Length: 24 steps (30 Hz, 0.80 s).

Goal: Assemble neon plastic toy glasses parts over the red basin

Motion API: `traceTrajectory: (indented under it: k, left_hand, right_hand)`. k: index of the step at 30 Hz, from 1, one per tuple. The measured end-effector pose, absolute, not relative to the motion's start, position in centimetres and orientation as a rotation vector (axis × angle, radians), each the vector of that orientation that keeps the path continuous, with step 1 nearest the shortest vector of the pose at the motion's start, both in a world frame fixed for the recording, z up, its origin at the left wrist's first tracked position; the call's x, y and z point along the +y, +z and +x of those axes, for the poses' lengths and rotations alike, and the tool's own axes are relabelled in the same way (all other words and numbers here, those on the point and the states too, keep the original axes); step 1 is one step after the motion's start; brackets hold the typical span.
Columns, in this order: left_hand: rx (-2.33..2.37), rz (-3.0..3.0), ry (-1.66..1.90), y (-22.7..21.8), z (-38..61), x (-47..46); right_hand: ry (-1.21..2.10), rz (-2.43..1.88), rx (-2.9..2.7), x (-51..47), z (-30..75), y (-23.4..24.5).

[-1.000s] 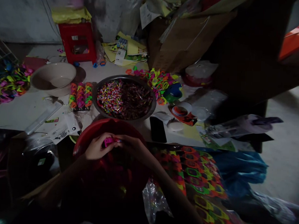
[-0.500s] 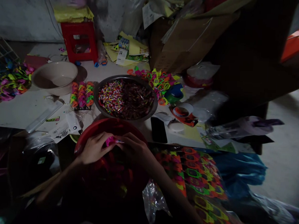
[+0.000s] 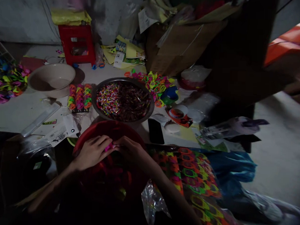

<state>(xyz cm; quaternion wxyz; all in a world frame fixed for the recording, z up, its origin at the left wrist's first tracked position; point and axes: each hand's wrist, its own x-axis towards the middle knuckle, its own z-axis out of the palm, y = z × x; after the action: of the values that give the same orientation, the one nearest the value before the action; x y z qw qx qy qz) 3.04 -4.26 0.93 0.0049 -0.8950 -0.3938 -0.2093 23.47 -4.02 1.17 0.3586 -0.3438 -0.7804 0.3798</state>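
My left hand (image 3: pixel 92 152) and my right hand (image 3: pixel 130 150) meet over a red plastic basin (image 3: pixel 110 127) close to me, and both pinch a small pink plastic piece (image 3: pixel 108 146) between their fingertips. The basin holds more bright plastic pieces, dim in the shadow. Just beyond it stands a metal bowl (image 3: pixel 123 101) heaped with small coloured wrapped bits. A block of stacked neon rings (image 3: pixel 80 97) sits left of that bowl.
A beige bowl (image 3: pixel 52 79) stands at the left, a red stool (image 3: pixel 76 43) behind it. A black phone (image 3: pixel 155 131) lies right of the basin. A pile of neon frames (image 3: pixel 197 179) fills the right foreground. A cardboard box (image 3: pixel 182 44) looms at the back.
Both hands have dropped slightly lower into the red basin, still pressed together on the pink piece. The view has shifted a little to the right.
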Motion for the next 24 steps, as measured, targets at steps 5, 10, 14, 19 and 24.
traceTrajectory:
  k: [5, 10, 14, 19, 24]
  left_hand:
    - [-1.228, -2.753, -0.707, 0.6, 3.1, -4.5]
    - [-1.408, -2.915, -0.490, -0.6, 2.7, -3.9]
    - [-1.647, -3.184, -0.334, -2.0, 1.1, -3.7]
    - [-1.903, -3.018, -0.435, -3.1, -1.8, -3.8]
    - [-1.966, -2.972, -0.303, -3.2, -2.3, -4.1]
  right_hand:
    - [0.978, -0.868, -2.053, -3.7, 23.0, 0.8]
    - [1.039, -0.924, -2.026, -2.6, 22.8, -0.4]
    - [1.302, -0.979, -2.184, -0.6, 26.4, 1.3]
    - [0.821, -1.350, -1.946, 3.3, 34.4, 3.9]
    - [0.185, -1.423, -1.530, 4.5, 35.9, 3.3]
